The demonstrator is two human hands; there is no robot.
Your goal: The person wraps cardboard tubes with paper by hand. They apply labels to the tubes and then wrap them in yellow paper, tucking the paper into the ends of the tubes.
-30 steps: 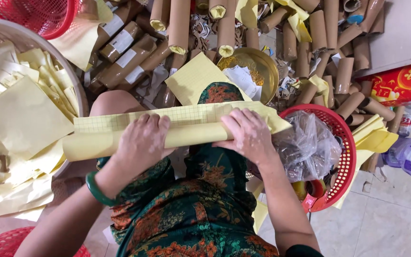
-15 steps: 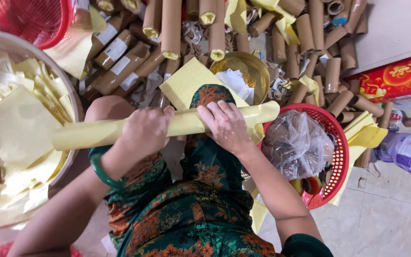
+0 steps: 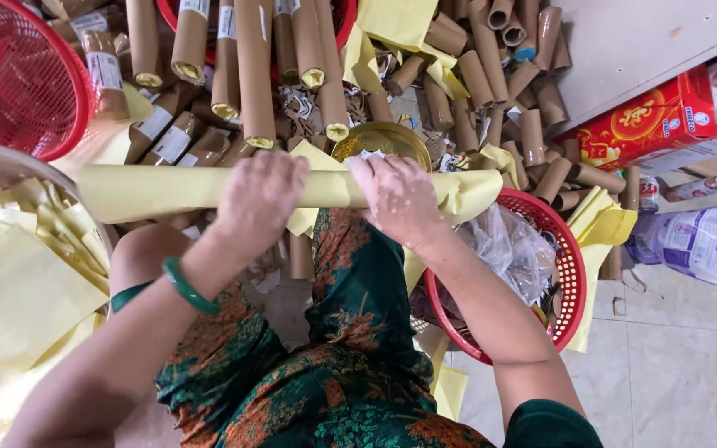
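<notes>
Crosswise above the lap, a long roll of pale yellow paper [image 3: 292, 189] is pressed under both palms. It is gripped near its middle by the left hand [image 3: 260, 195], fingers curled together over it, and by the right hand [image 3: 398, 199], fingers likewise folded on it. Brown cardboard tubes [image 3: 255, 70] are piled beyond, a brass-coloured round bowl [image 3: 379, 139] just behind the roll, a red plastic mesh basket [image 3: 570, 274] to the right.
</notes>
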